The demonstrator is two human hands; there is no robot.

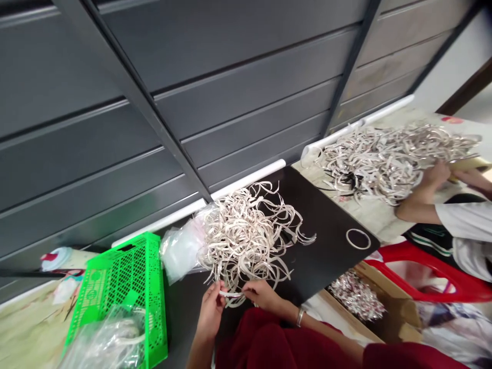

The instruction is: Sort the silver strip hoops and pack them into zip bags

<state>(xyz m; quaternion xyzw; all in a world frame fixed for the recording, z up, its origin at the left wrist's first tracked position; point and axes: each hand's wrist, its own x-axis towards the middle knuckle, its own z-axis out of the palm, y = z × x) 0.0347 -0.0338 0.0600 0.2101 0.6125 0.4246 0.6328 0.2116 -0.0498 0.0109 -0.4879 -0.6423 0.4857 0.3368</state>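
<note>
My left hand [212, 306] pinches one end of a pale, shiny curved strip [231, 294] low in the head view. The strip's other end is between the closed fingers of my right hand [263, 295], which has a metal bracelet at the wrist. Just beyond both hands lies a tangled heap of similar cream-coloured strips [244, 230] on a black tabletop [311, 205]. What the strips are made of I cannot tell. Clear plastic bags [184, 248] touch the left side of the heap. A single closed ring [358, 239] rests at the table's right corner.
A green plastic crate [156, 307] with bagged strips stands at left. On the right, another person's hands [434, 174] are beside a larger strip pile [384, 159]. A red stool [426, 266] and a cardboard box [400, 307] with silvery scraps are below. A grey panelled wall [246, 66] borders the table.
</note>
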